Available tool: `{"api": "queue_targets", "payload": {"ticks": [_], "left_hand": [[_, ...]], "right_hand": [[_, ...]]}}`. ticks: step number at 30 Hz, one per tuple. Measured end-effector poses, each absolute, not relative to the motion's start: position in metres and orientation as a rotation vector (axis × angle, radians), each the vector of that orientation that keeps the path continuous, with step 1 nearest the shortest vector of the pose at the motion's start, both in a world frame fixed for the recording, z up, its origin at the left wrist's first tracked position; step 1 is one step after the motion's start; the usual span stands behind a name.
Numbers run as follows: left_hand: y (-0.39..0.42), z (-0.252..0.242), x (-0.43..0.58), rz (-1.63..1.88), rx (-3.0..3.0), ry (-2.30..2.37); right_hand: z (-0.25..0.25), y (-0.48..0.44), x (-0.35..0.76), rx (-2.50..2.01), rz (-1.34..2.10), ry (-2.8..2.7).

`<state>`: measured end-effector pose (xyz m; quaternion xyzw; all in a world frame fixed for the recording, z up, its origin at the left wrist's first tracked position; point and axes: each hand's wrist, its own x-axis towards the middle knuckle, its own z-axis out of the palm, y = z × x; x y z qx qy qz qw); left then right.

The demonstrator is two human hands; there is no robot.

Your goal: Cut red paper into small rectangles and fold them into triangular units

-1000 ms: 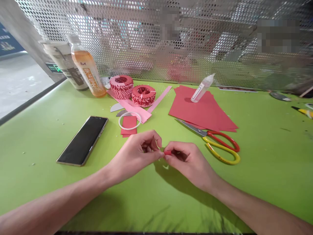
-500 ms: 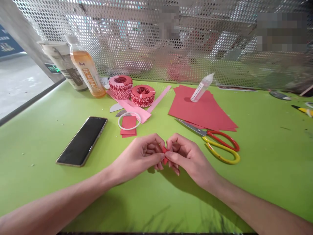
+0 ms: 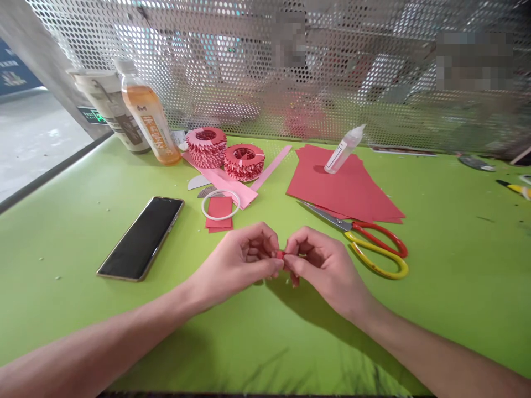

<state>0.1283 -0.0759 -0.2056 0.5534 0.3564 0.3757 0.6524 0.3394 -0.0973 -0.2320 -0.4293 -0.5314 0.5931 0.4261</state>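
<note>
A small piece of red paper is pinched between the fingertips of my left hand and my right hand, and the fingers hide most of it. Both hands hover above the green table. Closest to my right hand lie scissors with red and yellow handles. Beyond my left hand, small red paper rectangles lie partly inside a white plastic ring.
Behind stand two toothed rings of folded red paper on pink strips. Further away are red paper sheets, a glue bottle, a smartphone, a juice bottle and a perforated metal screen.
The hands have closed in around the red piece, which showed more clearly between parted fingers half a second ago. Now it is mostly hidden in the fingertips.
</note>
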Motion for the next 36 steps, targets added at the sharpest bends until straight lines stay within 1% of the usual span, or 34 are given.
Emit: {"api": "queue_targets", "payload": {"ticks": [6,8,11,15,18,21,24,28,31,34,36], "left_hand": [[-0.079,-0.208,0.131,0.923,1.743,1.02],[-0.08,-0.207,0.131,0.929,1.817,1.056],[-0.081,-0.204,0.13,0.87,1.891,1.062],[-0.081,-0.2,0.128,0.71,2.031,0.971],[-0.082,-0.196,0.125,0.611,1.863,0.843],[-0.083,-0.193,0.122,0.56,1.526,0.686],[-0.082,-0.192,0.12,0.553,1.386,0.624],[-0.079,-0.192,0.12,0.605,1.252,0.514],[-0.078,-0.192,0.122,0.627,1.139,0.417],[-0.08,-0.192,0.124,0.658,1.141,0.443],[-0.081,-0.191,0.123,0.679,1.198,0.501]], "right_hand": [[-0.237,-0.098,0.341,-1.189,1.383,-1.472],[-0.236,-0.098,0.342,-1.172,1.33,-1.539],[-0.232,-0.099,0.343,-1.117,1.27,-1.57],[-0.228,-0.1,0.343,-1.105,1.349,-1.602],[-0.229,-0.099,0.344,-1.054,1.471,-1.62],[-0.233,-0.097,0.345,-0.906,1.701,-1.484],[-0.239,-0.098,0.344,-0.796,1.866,-1.332],[-0.245,-0.098,0.341,-0.733,1.875,-1.234],[-0.243,-0.097,0.341,-0.713,1.842,-1.279],[-0.238,-0.097,0.34,-0.736,1.759,-1.374],[-0.237,-0.096,0.337,-0.721,1.763,-1.363]]}}
